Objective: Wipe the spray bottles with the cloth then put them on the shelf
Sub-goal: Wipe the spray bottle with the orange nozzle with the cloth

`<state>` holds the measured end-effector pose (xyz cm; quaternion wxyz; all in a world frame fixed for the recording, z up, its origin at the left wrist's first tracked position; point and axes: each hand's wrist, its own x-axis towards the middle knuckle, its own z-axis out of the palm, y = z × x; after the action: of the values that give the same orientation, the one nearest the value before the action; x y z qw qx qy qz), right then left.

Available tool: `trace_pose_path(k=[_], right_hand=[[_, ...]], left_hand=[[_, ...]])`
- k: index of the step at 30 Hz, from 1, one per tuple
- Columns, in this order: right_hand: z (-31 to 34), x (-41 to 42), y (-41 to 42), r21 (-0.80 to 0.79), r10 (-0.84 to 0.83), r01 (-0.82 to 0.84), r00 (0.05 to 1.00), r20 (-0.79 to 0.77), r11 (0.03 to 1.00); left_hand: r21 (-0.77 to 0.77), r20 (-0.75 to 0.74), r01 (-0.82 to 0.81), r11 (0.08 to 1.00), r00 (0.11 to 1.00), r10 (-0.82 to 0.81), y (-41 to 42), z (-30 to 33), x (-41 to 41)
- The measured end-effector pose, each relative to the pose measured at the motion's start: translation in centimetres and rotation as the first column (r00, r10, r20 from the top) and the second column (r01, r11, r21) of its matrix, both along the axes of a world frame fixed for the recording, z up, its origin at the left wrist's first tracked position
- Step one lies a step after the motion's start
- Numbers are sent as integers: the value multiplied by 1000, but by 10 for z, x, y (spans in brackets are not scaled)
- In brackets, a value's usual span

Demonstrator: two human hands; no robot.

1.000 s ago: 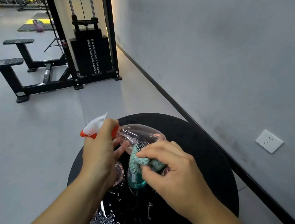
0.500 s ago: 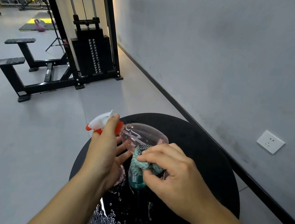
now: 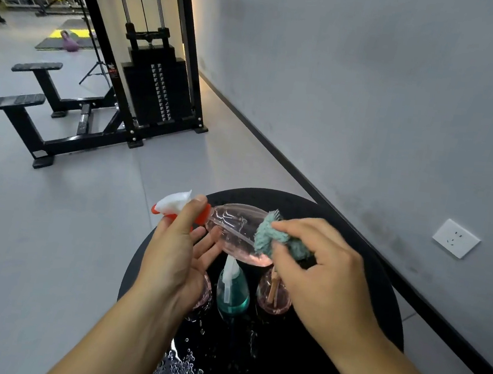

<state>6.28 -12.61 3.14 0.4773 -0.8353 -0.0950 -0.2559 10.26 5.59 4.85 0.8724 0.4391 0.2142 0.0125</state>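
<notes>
We see the pink spray bottle (image 3: 233,235) held above the round black worktop (image 3: 354,262). The left hand (image 3: 174,258) grips its neck, while the right hand (image 3: 318,273) pinches the teal cloth (image 3: 273,236) against its base. It lies sideways, nozzle pointing left. Below stand a teal bottle (image 3: 233,294) and two pink bottles, their contents unclear.

four spray bottles: three pink (image 3: 233,232) (image 3: 273,296) (image 3: 204,290), one teal (image 3: 233,294); one cloth (image 3: 276,237); two hands (image 3: 174,258) (image 3: 321,273).
</notes>
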Motion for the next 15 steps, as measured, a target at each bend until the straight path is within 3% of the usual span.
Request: trace_pose_path(k=[4,9,15], right_hand=[[0,3,3,-170,-23,22,1000,-3,985],[3,-1,11,-316,63,-56,998,11,947],[1,5,-5,-138,-69,50,989,-131,989]], left_hand=[[15,12,23,1000,1000,-23,-10,-3,-6],[49,7,-15,999,1000,15,-15,-10,-7],[35,8,-78,996,997,78,-13,-7,-2]])
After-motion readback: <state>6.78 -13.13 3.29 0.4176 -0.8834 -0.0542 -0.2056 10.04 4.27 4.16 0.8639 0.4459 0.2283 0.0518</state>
